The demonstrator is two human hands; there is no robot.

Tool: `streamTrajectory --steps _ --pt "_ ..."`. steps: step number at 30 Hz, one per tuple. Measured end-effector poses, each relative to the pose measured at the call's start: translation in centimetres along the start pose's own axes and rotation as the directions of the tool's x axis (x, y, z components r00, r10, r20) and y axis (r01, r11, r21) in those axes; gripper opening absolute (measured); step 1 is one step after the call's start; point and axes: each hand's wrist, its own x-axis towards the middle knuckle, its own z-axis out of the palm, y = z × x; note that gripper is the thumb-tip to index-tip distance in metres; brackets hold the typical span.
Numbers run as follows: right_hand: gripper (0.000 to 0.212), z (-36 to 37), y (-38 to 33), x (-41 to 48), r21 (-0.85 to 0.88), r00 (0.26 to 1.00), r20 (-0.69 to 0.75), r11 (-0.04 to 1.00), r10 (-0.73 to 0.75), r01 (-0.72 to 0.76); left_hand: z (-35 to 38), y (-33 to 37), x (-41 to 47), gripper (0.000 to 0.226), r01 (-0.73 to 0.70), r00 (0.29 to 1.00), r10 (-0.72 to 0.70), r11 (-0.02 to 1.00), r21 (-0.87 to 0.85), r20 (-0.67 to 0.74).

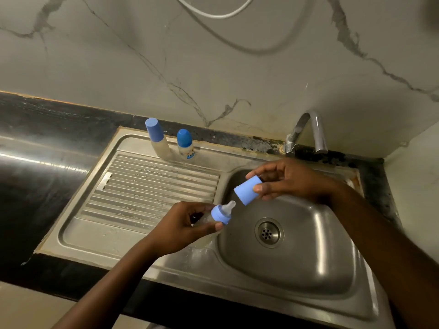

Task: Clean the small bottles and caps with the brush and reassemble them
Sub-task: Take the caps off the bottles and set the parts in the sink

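Observation:
My left hand (184,224) grips a small clear bottle (219,213) with a light blue collar and a clear teat that points up and right, over the left rim of the sink basin. My right hand (287,180) pinches a light blue cap (247,189) between thumb and fingers, its open end facing the teat a short gap away. Two more small bottles stand capped at the back of the drainboard: one with a light blue cap (156,138) and one with a darker blue cap (185,144). No brush is in view.
The steel sink basin (316,264) has a drain (268,232) at its middle. A ribbed drainboard (147,186) lies to its left. A chrome tap (308,134) stands at the back right. Black countertop (35,186) surrounds the sink, and a marble wall rises behind it.

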Motion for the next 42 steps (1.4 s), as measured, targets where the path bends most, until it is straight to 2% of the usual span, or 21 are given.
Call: streamTrajectory --steps 3,5,7,10,12,20,30,33,36,39,42 --pt "0.039 -1.5 3.3 2.2 0.045 0.990 -0.134 0.998 0.050 -0.044 0.0 -0.6 0.2 0.026 0.013 0.997 -0.014 1.000 -0.015 -0.070" --pt "0.036 -2.2 6.3 4.1 0.004 0.971 -0.228 0.997 0.077 -0.078 0.1 -0.9 0.4 0.029 0.041 0.994 -0.044 0.999 -0.028 -0.101" --pt "0.035 -2.2 9.3 5.9 -0.126 0.951 -0.298 0.984 0.083 -0.125 0.1 -1.3 0.4 0.030 0.073 0.991 -0.075 0.997 -0.023 -0.112" --pt "0.039 -1.2 13.1 8.6 -0.396 0.933 -0.356 0.896 0.053 -0.202 0.0 -1.7 0.3 0.028 0.110 0.988 -0.111 0.994 -0.018 -0.109" --pt "0.037 -0.3 15.1 10.1 -0.446 0.920 -0.384 0.858 0.073 -0.255 -0.1 -1.7 0.1 0.027 0.124 0.986 -0.125 0.992 -0.019 -0.108" --pt "0.025 1.9 20.1 14.8 -0.500 0.911 -0.375 0.790 0.171 -0.354 -0.1 -1.8 0.2 0.031 0.159 0.975 -0.164 0.986 -0.042 -0.148" --pt "0.008 2.2 22.9 17.0 -0.428 0.897 -0.370 0.812 0.242 -0.396 -0.7 -2.0 -0.3 0.031 0.179 0.972 -0.184 0.983 -0.046 -0.146" --pt "0.004 1.9 23.7 17.1 -0.419 0.903 -0.368 0.827 0.223 -0.375 -0.9 -2.0 -0.6 0.031 0.185 0.970 -0.189 0.982 -0.037 -0.151" --pt "0.014 1.9 23.9 16.9 -0.449 0.915 -0.355 0.823 0.193 -0.348 -1.1 -2.0 -0.8 0.031 0.180 0.971 -0.184 0.983 -0.034 -0.152" --pt "0.048 2.0 24.0 16.7 -0.509 0.926 -0.322 0.788 0.199 -0.346 -1.3 -1.8 -0.9 0.031 0.172 0.972 -0.174 0.985 -0.027 -0.160" --pt "0.062 1.7 24.6 16.4 -0.507 0.933 -0.278 0.791 0.227 -0.343 -1.2 -1.8 -1.0 0.031 0.169 0.972 -0.171 0.985 -0.025 -0.161"
